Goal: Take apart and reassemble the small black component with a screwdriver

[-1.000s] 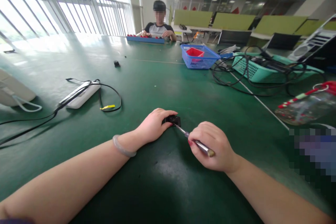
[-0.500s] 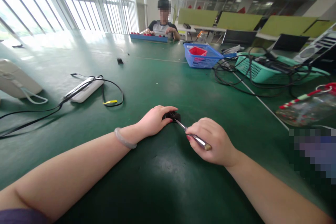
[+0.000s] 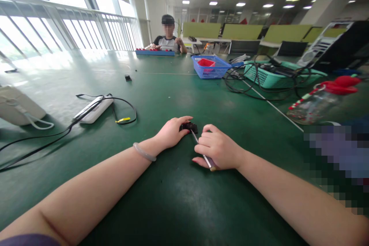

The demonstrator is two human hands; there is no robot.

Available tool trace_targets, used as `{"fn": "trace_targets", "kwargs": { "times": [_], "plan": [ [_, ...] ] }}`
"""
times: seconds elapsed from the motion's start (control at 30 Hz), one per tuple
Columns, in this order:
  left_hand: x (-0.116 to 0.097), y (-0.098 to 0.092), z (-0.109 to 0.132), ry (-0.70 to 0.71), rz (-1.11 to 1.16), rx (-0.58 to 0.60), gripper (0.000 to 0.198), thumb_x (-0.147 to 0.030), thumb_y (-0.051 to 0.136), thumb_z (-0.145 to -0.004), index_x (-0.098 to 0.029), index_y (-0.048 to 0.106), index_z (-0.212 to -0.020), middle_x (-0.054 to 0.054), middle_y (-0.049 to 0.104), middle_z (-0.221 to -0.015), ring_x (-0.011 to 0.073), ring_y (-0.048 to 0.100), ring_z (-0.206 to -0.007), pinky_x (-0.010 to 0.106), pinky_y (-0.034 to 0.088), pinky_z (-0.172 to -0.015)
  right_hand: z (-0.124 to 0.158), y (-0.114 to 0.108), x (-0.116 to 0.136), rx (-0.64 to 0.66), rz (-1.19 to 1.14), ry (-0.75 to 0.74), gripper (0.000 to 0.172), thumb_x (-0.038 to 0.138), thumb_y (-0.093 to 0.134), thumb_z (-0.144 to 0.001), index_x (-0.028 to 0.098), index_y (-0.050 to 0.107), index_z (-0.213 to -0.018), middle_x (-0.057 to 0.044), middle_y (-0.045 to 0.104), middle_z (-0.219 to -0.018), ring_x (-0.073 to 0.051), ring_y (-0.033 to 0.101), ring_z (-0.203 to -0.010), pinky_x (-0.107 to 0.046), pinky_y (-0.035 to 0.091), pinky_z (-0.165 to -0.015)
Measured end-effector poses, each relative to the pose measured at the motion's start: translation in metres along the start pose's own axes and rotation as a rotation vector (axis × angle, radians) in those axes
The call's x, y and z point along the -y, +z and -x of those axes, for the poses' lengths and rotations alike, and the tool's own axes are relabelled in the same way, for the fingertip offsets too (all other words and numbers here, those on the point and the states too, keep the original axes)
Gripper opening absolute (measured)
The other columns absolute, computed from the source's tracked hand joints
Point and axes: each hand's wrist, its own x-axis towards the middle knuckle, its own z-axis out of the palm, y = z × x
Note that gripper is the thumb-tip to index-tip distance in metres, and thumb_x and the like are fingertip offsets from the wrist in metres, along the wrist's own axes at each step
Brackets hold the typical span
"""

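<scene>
Black part [image 3: 190, 126]: lies on the green surface [image 3: 184, 203], ahead of the person at 12 o'clock.
Tool [image 3: 195, 137]: its thin metal shaft meets the part's near side, the handle slanting off toward 5 o'clock; what the tip bears on is too small for me to tell.
Pressure: I'd seat the tip fully first, then push gently in line with the shaft — a sideways shove could let it skid toward the nearby left thumb.
Bracing: the part looks light, so the left hand [image 3: 170, 133] does best bearing down evenly, thumb clear of the tip's line.
Left grip: comes in from the part's 9 o'clock and pinches it, thumb at the near edge, fingers along the far one, open only by the part's width.
Right grip: the right hand [image 3: 217, 148], at the part's 4 o'clock, grasps the handle with curled fingers, thumb jutting toward 9 o'clock — how tightly, I can't tell.
</scene>
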Motion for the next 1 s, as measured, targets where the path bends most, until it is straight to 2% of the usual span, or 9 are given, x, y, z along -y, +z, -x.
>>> {"fn": "trace_targets", "kwargs": {
  "times": [0.33, 0.67, 1.0],
  "plan": [
    [0.002, 0.000, -0.001, -0.007, -0.010, 0.000, 0.046, -0.021, 0.062, -0.081, -0.020, 0.056, -0.127, 0.005, 0.068, -0.117, 0.0210, 0.063, -0.108, 0.034, 0.047, -0.098, -0.003, 0.006, 0.004, -0.008, 0.103, -0.019, 0.028, 0.031, 0.049, -0.091, 0.018, 0.058, -0.068, 0.000, 0.055, -0.063, -0.014, 0.047, -0.062, -0.034, 0.037, -0.081],
    [-0.002, -0.001, -0.003, -0.015, 0.025, 0.003, 0.040, -0.021, 0.062, -0.081, -0.022, 0.061, -0.120, 0.003, 0.069, -0.116, 0.0203, 0.063, -0.106, 0.033, 0.047, -0.098, 0.008, 0.004, -0.006, -0.131, 0.063, 0.082, 0.015, 0.025, 0.054, -0.088, 0.018, 0.059, -0.077, 0.000, 0.057, -0.065, -0.014, 0.048, -0.063, -0.034, 0.039, -0.082],
    [-0.001, -0.001, -0.004, -0.012, -0.027, 0.012, 0.045, -0.027, 0.062, -0.082, -0.023, 0.058, -0.127, 0.004, 0.066, -0.122, 0.0232, 0.060, -0.111, 0.037, 0.045, -0.100, 0.010, 0.001, -0.007, -0.140, 0.043, 0.128, 0.015, 0.024, 0.053, -0.089, 0.020, 0.060, -0.077, 0.001, 0.055, -0.063, -0.013, 0.045, -0.061, -0.035, 0.039, -0.084]
  ]
}}
